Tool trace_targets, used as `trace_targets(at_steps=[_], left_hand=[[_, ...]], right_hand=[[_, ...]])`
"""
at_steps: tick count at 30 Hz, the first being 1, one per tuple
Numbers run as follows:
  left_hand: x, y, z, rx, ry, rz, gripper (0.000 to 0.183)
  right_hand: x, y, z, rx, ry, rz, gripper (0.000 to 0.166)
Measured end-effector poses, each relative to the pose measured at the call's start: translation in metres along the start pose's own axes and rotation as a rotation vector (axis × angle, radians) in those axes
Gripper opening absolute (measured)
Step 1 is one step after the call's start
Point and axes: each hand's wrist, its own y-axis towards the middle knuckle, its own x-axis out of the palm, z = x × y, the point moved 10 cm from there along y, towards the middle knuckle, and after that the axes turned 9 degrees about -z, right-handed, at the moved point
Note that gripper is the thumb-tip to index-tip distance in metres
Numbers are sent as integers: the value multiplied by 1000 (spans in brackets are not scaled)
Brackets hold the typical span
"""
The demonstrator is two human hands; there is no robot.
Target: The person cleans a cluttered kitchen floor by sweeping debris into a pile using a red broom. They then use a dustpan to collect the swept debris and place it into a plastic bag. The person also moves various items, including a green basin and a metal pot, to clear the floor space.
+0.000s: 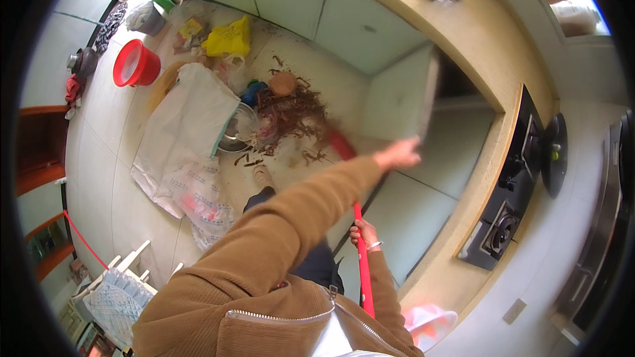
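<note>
My right hand [364,233], with a bracelet at the wrist, grips the red handle [363,267] of a broom. Its red lower end [340,145] is blurred beside a heap of dry brown pods or plant scraps [297,109] on the tiled floor. Across the front of my body reaches my left arm. At the edge of a swung-out pale cabinet door [397,94] is my left hand [398,154], its fingers at the door's lower corner. Blur hides whether those fingers grip the door. Behind it shows the dark cabinet opening [459,79].
A white woven sack [183,114], a metal basin [233,139] and a yellow plastic bag [228,38] lie around the heap. A red bucket [136,63] stands farther left. Along the right runs a counter [476,42] with a black gas stove [506,198]. A cloth-covered chair [116,297] is at lower left.
</note>
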Motion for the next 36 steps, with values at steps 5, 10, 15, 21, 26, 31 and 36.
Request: trace_targets(at_steps=[5,10,15,21,26,31,36], left_hand=[[83,-71,33,302,-212,-313,51],[6,-198,-9,13,-214,-73,64],[-71,-287,57,330,-236,207,55],[-162,-341,62,298,-17,313,19],[-182,-391,99,348,111,428,23],[-201,-386,88,346,-11,511,18],[-247,-335,23,365,-164,621,10]], right_hand=[[0,19,0,-72,454,-153,20],[17,56,-43,-341,384,-139,24],[78,137,-70,-108,216,-128,27],[224,187,-55,-86,171,-163,18],[284,165,-33,-78,79,-119,9],[284,152,-79,-145,49,-52,18],[261,205,-167,-322,-104,60,17]])
